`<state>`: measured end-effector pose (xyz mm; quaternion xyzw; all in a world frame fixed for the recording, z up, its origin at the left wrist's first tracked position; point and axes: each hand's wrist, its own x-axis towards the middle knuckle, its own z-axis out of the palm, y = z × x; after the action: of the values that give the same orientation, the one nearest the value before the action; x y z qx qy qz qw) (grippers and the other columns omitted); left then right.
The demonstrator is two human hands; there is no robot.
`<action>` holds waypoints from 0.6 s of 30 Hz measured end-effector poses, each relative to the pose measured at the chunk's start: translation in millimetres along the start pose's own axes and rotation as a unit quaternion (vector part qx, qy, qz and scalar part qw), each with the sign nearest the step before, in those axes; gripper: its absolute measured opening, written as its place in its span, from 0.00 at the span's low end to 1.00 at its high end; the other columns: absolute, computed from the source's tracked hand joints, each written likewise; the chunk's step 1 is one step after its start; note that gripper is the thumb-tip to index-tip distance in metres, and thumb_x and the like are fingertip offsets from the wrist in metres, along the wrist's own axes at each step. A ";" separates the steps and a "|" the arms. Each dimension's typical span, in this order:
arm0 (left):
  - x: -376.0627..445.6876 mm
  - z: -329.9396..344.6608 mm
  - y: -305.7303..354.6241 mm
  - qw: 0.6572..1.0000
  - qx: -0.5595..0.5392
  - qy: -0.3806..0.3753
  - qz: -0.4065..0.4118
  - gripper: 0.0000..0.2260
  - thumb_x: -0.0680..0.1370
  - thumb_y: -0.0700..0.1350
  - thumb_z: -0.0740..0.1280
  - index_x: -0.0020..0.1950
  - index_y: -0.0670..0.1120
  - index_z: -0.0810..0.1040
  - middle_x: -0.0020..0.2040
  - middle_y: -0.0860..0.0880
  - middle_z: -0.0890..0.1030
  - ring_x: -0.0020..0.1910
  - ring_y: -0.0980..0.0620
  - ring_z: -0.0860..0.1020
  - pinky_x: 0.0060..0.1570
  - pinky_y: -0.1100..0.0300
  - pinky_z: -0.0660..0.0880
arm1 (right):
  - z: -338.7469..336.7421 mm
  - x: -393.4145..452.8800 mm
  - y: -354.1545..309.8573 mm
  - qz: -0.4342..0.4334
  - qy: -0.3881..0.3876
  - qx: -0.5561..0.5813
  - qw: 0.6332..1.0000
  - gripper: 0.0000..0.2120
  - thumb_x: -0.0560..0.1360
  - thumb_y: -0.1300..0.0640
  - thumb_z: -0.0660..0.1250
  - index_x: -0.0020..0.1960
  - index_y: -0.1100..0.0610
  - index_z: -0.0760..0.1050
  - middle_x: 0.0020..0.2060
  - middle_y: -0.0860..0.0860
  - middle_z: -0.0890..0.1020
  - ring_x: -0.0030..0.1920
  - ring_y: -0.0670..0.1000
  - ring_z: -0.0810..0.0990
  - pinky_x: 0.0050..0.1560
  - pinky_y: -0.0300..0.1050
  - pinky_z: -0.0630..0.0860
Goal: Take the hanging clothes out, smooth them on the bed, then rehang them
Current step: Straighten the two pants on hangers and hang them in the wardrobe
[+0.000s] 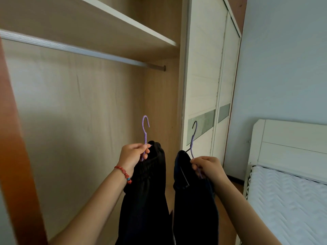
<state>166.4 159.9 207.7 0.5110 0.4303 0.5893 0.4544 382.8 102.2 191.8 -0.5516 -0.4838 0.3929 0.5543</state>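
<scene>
Open light-wood wardrobe [85, 106] fills left and centre, pale metal hanging rail [79, 50] running bare under its shelf [141, 27], orange-brown door edge [16, 156] at near left. White panelled sliding doors [208, 76] to its right, then pale blue wall [283, 59]. White bed [290, 206] with quilted mattress and white headboard [292, 144] at right. Two black garments, left one [146, 200] and right one [192, 209], hang side by side near centre, below the rail and clear of it, blocking the wardrobe floor. Left hand [132, 154], red bead bracelet [123, 174] on wrist, pinches purple wire hanger [145, 131] by its neck. Right hand [207, 167] fingers curled gripping second purple hanger, dark-hooked [193, 137].
</scene>
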 end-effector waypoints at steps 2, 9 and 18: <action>23.5 5.5 -2.3 1.000 -0.010 0.009 -0.003 0.10 0.76 0.35 0.62 0.40 0.40 0.82 0.24 0.52 0.77 0.21 0.57 0.70 0.31 0.62 0.68 | 2.9 17.4 -0.1 -0.007 0.010 -0.013 1.000 0.13 0.74 0.62 0.65 0.32 0.65 0.75 0.20 0.53 0.74 0.19 0.47 0.69 0.25 0.37 0.69; 112.6 27.1 -2.8 0.998 -0.055 0.006 -0.025 0.08 0.76 0.35 0.63 0.38 0.39 0.78 0.19 0.54 0.76 0.17 0.61 0.70 0.22 0.71 0.69 | 12.3 83.2 -9.1 -0.017 0.031 0.013 0.999 0.10 0.73 0.65 0.65 0.41 0.73 0.78 0.25 0.56 0.75 0.19 0.46 0.69 0.24 0.37 0.69; 242.1 47.5 -12.8 0.996 -0.074 0.023 -0.044 0.09 0.77 0.32 0.60 0.50 0.31 0.78 0.24 0.47 0.75 0.14 0.62 0.69 0.17 0.72 0.67 | 34.8 189.7 -21.6 -0.043 0.030 0.030 0.998 0.15 0.72 0.65 0.65 0.27 0.64 0.72 0.16 0.52 0.69 0.16 0.46 0.64 0.20 0.35 0.63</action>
<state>199.1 400.9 251.5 0.4431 0.4181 0.6103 0.5064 389.2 292.4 230.1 -0.5252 -0.4782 0.3663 0.6011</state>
